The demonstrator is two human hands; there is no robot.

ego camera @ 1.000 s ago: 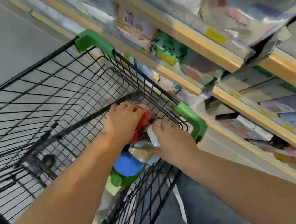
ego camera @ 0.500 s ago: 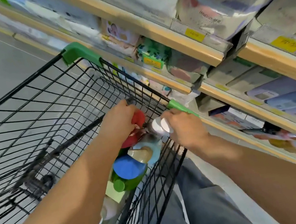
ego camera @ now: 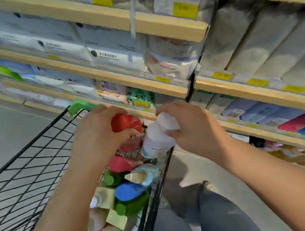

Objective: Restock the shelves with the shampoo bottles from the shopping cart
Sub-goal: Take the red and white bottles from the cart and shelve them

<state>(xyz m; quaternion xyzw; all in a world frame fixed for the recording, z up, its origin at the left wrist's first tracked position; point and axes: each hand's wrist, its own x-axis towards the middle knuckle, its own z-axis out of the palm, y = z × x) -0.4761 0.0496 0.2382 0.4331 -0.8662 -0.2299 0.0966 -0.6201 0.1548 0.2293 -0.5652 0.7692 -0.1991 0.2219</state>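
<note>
Above cart's (ego camera: 34, 154) near corner | my left hand (ego camera: 99, 135) grips red-capped bottle (ego camera: 126, 123), right hand (ego camera: 191, 127) grips white bottle (ego camera: 159, 136) by the neck, both raised for carrying to shelves (ego camera: 173, 90) | more bottles (ego camera: 127, 191) remain below

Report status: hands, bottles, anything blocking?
Left hand grips red-capped bottle. Right hand grips white bottle. Both above cart; more bottles inside. Nothing blocking.
</note>
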